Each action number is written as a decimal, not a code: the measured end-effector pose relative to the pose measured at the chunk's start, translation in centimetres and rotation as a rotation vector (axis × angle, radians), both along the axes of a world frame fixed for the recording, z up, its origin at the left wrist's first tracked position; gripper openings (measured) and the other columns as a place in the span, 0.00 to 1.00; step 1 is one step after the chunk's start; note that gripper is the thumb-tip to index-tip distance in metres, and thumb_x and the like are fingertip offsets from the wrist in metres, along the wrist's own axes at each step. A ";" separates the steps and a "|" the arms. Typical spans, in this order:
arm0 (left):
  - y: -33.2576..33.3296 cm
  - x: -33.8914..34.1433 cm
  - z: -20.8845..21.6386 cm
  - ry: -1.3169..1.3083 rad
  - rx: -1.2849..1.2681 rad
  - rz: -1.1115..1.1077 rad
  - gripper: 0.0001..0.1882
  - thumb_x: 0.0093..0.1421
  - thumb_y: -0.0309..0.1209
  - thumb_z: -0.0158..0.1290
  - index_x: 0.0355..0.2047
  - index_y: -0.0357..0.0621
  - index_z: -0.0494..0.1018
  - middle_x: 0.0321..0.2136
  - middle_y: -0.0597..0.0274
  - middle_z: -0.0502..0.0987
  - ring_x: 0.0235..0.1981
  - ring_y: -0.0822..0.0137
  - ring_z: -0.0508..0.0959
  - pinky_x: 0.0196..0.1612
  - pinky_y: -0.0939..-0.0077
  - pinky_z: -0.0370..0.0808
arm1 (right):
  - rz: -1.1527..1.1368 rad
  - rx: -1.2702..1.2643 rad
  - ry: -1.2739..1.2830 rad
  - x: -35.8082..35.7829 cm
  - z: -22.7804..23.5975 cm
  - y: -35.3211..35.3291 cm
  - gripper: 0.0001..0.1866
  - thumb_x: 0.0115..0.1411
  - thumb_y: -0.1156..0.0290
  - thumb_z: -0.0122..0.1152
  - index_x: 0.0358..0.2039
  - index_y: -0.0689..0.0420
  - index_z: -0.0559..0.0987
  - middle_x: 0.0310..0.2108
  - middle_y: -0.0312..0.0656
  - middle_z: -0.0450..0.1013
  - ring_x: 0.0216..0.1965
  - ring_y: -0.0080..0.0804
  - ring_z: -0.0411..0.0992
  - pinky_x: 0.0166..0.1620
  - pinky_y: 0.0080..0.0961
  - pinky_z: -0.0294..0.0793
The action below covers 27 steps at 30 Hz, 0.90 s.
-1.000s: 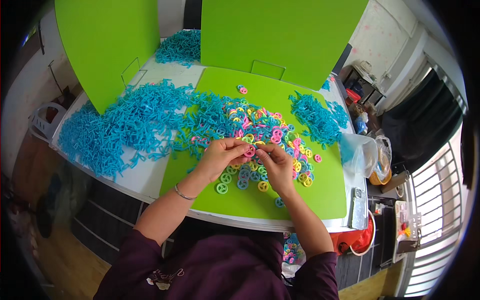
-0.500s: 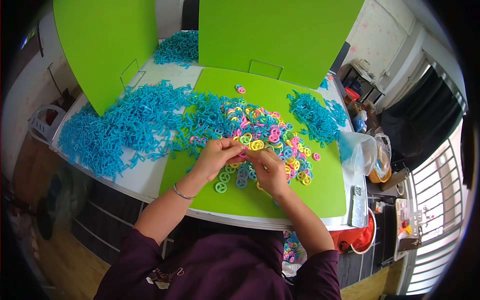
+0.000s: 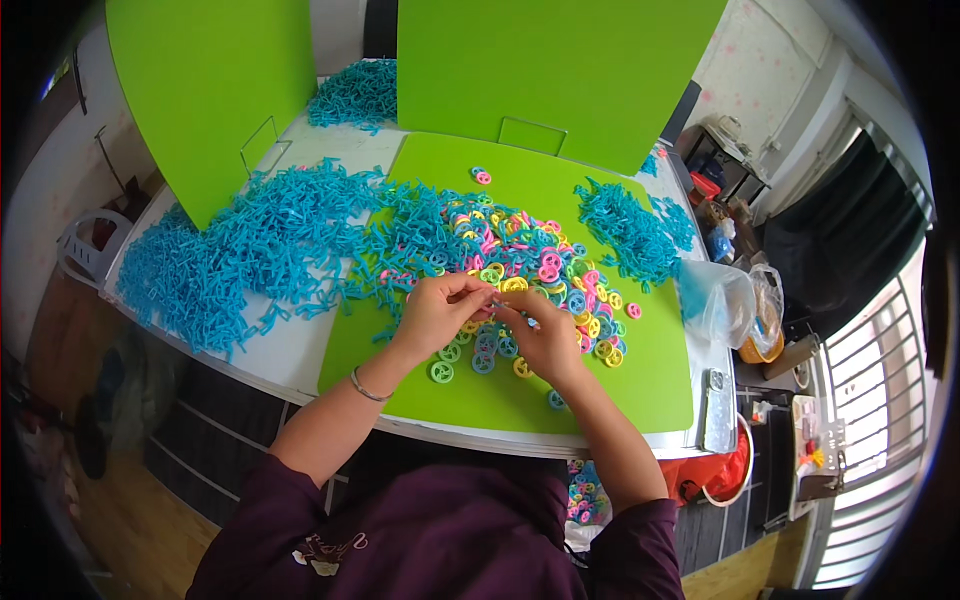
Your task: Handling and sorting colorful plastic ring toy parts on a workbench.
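My left hand (image 3: pixel 435 312) and my right hand (image 3: pixel 545 342) meet fingertip to fingertip above the near side of the pile, both closed in a pinch. A tiny piece is between them, mostly covered by the fingers; a pinkish bit shows, but its kind is hard to make out. Below and beyond my hands lies a heap of small spoked plastic wheels (image 3: pixel 549 260) in pink, yellow, green and blue. Several loose green wheels (image 3: pixel 442 372) rest by my left wrist. A large pile of thin teal plastic pieces (image 3: pixel 270 240) spreads to the left, touching the wheels.
A green mat (image 3: pixel 640 390) covers the middle of the white table (image 3: pixel 270 375). Another teal pile (image 3: pixel 625 232) sits at the right. Upright green panels (image 3: pixel 560 75) stand at the back and left. A clear plastic bag (image 3: pixel 715 305) and a phone (image 3: pixel 716 410) lie at the right edge.
My fingertips have drawn closer together, and the pink wheel seen between them is now mostly hidden. My right hand has shifted slightly, uncovering a blue wheel near its wrist.
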<state>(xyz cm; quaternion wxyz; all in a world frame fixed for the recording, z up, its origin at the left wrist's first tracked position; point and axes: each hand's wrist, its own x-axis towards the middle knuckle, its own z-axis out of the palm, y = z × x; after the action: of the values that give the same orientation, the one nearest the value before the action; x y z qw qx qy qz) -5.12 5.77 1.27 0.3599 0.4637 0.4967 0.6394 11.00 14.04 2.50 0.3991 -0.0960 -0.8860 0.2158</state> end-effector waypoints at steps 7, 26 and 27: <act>-0.1 -0.7 0.9 -0.398 -0.263 -0.218 0.11 0.63 0.31 0.50 0.41 0.38 0.74 0.33 0.61 0.78 0.34 0.72 0.79 0.37 0.81 0.78 | 0.231 -1.242 -0.025 1.0 0.9 0.8 0.12 0.61 0.73 0.55 0.46 0.56 0.70 0.30 0.32 0.74 0.29 0.19 0.69 0.35 0.15 0.69; -0.9 -0.7 1.7 -0.321 -0.220 -0.273 0.12 0.63 0.36 0.50 0.40 0.42 0.74 0.33 0.66 0.77 0.31 0.76 0.77 0.32 0.83 0.75 | 0.248 -0.903 0.148 1.5 1.5 0.7 0.05 0.63 0.73 0.54 0.36 0.61 0.71 0.30 0.31 0.70 0.32 0.14 0.66 0.35 0.15 0.67; -0.9 -0.7 1.7 -0.234 -0.205 -0.275 0.12 0.63 0.37 0.50 0.40 0.42 0.74 0.33 0.65 0.77 0.31 0.75 0.77 0.32 0.83 0.74 | 0.249 -0.902 0.145 1.4 1.6 0.7 0.05 0.63 0.73 0.54 0.36 0.61 0.71 0.30 0.31 0.70 0.32 0.14 0.66 0.35 0.15 0.67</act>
<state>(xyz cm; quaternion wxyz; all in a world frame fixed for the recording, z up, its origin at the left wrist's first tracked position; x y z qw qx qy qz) -5.80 4.86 2.93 0.5442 0.4106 0.4462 0.5798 12.44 14.75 4.05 0.3496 -0.1374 -0.6783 0.6315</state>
